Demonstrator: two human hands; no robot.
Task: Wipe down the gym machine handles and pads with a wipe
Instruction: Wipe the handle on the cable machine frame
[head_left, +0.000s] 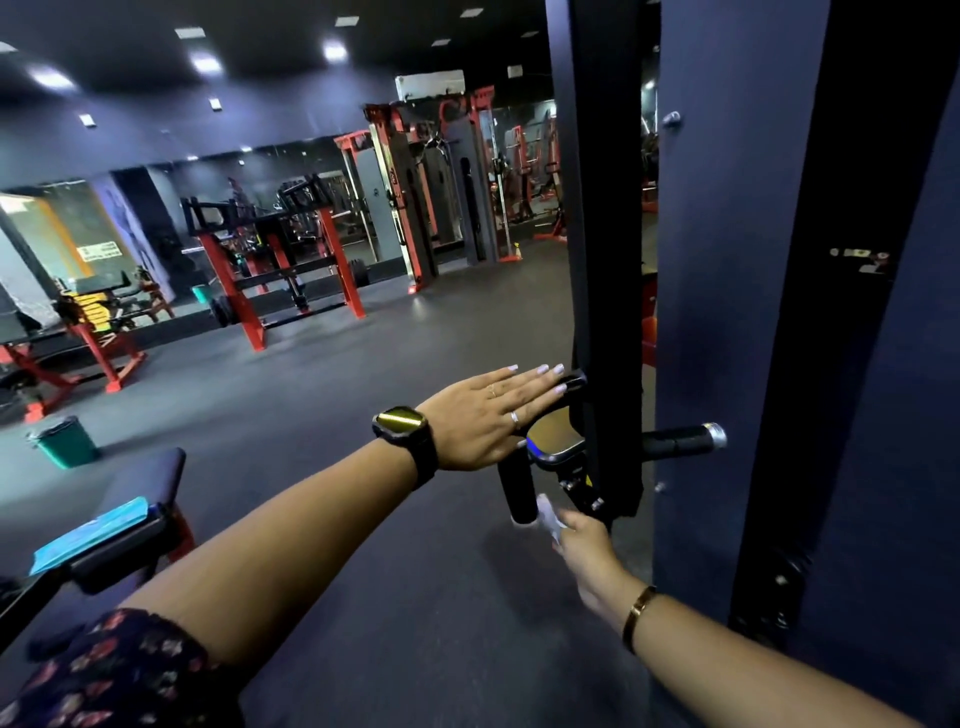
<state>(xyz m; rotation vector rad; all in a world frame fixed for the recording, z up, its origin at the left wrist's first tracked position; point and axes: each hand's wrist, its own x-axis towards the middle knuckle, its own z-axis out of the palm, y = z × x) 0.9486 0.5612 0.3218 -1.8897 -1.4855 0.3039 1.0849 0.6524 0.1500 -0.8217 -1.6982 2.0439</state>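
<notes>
My left hand (488, 415) is flat with fingers stretched out, resting on top of a black curved machine handle (571, 385). A black grip (517, 488) hangs down just below that hand. My right hand (587, 551) pinches a small white wipe (548, 517) against the lower end of that grip. Another black grip with a chrome end cap (685, 440) sticks out to the right of the dark upright frame (605, 260). A black pad (140, 483) sits at lower left.
A blue wipe packet (91, 535) lies on the bench edge at lower left. A green bin (65, 441) stands on the dark rubber floor. Red and black gym machines (280, 260) line the mirrored back wall. Tall dark panels (737, 260) fill the right side.
</notes>
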